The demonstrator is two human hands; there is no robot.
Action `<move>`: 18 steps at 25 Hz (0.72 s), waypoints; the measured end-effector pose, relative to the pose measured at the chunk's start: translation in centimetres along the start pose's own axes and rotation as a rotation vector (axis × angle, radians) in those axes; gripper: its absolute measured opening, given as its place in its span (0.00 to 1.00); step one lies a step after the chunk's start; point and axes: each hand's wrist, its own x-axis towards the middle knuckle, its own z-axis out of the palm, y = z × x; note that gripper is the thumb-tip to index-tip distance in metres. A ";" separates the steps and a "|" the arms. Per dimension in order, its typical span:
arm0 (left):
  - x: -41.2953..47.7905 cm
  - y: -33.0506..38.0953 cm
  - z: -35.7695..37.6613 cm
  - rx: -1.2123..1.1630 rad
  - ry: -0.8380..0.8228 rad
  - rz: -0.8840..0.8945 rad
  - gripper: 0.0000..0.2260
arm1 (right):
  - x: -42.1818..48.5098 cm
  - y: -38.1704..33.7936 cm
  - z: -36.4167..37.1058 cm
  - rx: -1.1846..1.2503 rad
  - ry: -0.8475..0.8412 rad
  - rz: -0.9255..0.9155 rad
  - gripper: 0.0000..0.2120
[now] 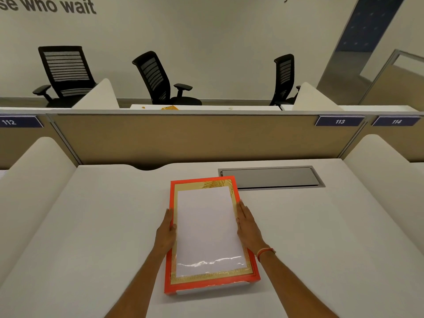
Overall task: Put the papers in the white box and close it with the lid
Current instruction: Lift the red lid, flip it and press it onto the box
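Observation:
An orange-red lid (202,180) with a gold inner border and a clear window lies on the white box in the middle of the desk. Only a sliver of the box (214,289) shows under the lid's near edge. White papers (207,226) are visible through the window, lying flat inside. My left hand (166,232) grips the lid's left edge, thumb on top. My right hand (249,226) lies against the lid's right edge, fingers pointing away from me.
The white desk (91,226) has a grey cable hatch (270,177) just behind the box. A tan partition (183,138) closes the back, and white rounded dividers (34,180) stand at both sides. Black office chairs (160,79) stand beyond the partition.

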 end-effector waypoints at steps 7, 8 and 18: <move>1.6 0.3 -0.6 0.263 -0.056 0.092 0.28 | 0.9 0.7 0.6 -0.092 -0.075 -0.043 0.33; 1.8 0.3 -0.6 0.284 -0.061 0.095 0.28 | 0.9 0.8 0.8 -0.070 -0.075 -0.045 0.33; 1.7 0.8 -0.1 0.345 -0.062 0.079 0.28 | 0.7 1.2 0.9 0.055 -0.101 -0.042 0.35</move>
